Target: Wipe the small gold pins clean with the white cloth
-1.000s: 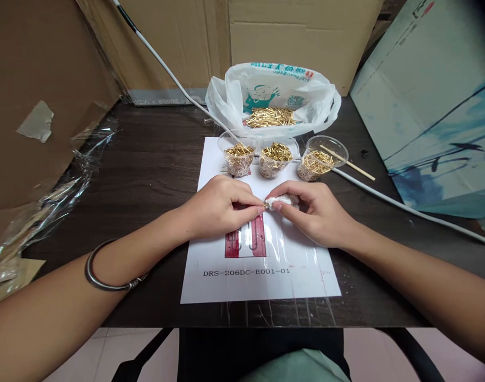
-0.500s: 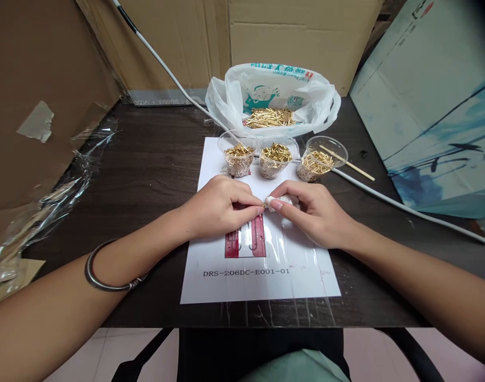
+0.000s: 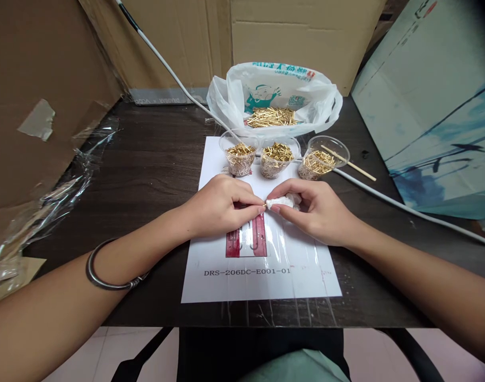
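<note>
My left hand (image 3: 226, 207) pinches a small gold pin (image 3: 265, 205) between thumb and forefinger, over the white printed sheet (image 3: 218, 289). My right hand (image 3: 312, 211) holds a crumpled white tissue (image 3: 284, 201) with its thumb and fingers, and the tissue's tip touches the pin. Just beyond my hands stand three clear cups, the left (image 3: 240, 160), middle (image 3: 275, 159) and right (image 3: 317, 162), each with small gold pieces inside. Behind them a white plastic bag (image 3: 234, 98) lies open, with longer gold pins (image 3: 271, 116) in it.
A thin wooden stick (image 3: 357, 168) rests across the right cup's rim and onto the dark table (image 3: 147, 154). A white cable (image 3: 166, 66) runs behind the cups and off to the right. Cardboard panels (image 3: 298, 37) stand at the back and left.
My right thumb and forefinger have parted slightly around the tissue, so more of it shows. My left hand keeps its pinch on the pin.
</note>
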Motion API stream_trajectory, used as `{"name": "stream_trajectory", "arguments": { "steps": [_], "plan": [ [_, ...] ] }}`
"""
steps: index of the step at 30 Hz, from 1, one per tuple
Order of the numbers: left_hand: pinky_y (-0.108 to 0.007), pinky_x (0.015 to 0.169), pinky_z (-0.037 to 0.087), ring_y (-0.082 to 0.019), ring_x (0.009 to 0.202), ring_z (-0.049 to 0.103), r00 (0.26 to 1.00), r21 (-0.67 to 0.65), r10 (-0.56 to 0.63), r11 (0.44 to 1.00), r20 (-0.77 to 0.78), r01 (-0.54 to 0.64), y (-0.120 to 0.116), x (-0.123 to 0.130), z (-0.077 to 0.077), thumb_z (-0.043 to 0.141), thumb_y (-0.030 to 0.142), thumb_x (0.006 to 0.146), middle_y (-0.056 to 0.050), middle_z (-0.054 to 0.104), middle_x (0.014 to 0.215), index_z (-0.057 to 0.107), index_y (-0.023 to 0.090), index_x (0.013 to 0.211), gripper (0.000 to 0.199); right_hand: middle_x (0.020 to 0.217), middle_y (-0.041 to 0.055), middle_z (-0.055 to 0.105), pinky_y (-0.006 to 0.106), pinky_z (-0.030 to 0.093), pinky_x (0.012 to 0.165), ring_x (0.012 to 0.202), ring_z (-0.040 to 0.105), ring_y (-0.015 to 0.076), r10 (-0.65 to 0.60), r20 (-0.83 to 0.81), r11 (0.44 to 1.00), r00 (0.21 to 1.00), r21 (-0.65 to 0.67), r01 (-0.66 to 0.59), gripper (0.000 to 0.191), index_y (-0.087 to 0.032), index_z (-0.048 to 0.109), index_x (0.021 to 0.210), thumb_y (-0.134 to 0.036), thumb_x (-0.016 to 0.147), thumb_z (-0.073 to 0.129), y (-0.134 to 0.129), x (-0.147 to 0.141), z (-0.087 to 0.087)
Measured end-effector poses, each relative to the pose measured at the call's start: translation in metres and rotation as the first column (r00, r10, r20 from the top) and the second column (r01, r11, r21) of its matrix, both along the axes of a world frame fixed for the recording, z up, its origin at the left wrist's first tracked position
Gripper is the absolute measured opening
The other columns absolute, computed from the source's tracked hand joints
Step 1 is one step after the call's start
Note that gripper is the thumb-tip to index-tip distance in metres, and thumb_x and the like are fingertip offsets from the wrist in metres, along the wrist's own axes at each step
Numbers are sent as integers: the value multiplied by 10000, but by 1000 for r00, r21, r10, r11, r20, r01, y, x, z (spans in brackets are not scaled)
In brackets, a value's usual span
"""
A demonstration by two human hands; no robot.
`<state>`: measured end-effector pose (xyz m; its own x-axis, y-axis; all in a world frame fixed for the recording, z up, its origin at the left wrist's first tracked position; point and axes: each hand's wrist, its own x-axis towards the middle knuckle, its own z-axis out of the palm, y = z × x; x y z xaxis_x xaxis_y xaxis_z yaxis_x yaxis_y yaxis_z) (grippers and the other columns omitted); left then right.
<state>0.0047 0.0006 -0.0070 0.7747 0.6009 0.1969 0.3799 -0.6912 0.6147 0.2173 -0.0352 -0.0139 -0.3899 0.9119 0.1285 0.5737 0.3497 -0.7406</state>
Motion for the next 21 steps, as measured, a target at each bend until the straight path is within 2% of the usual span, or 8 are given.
{"name": "stream_trajectory", "arguments": {
  "steps": [3,8,21],
  "plan": [
    [-214,592,402,-92,612,563,1000,-7,2,1000,4,-2,0,0,0,561,209,850,-5,656,661,759,190,862,200,652,-20,595,240,279,484,509,365,77,12,24,1000,1000,-10,-12,202,-177,675,895,-352,838,592,0,0,0],
    [-222,600,401,-96,611,556,1000,-1,-1,1000,-7,1,0,0,0,561,225,855,-11,650,659,760,182,855,203,779,6,631,231,334,540,565,442,76,55,4,998,998,30,-55,182,-158,645,922,-312,860,570,0,-1,1],
    [-212,583,399,-94,599,546,1000,17,-2,1000,-18,2,1,0,0,557,229,859,-9,634,641,757,187,833,205,873,31,665,246,373,596,677,524,107,91,-33,994,995,66,-89,203,-181,668,927,-348,871,568,3,0,0]
  ]
}}
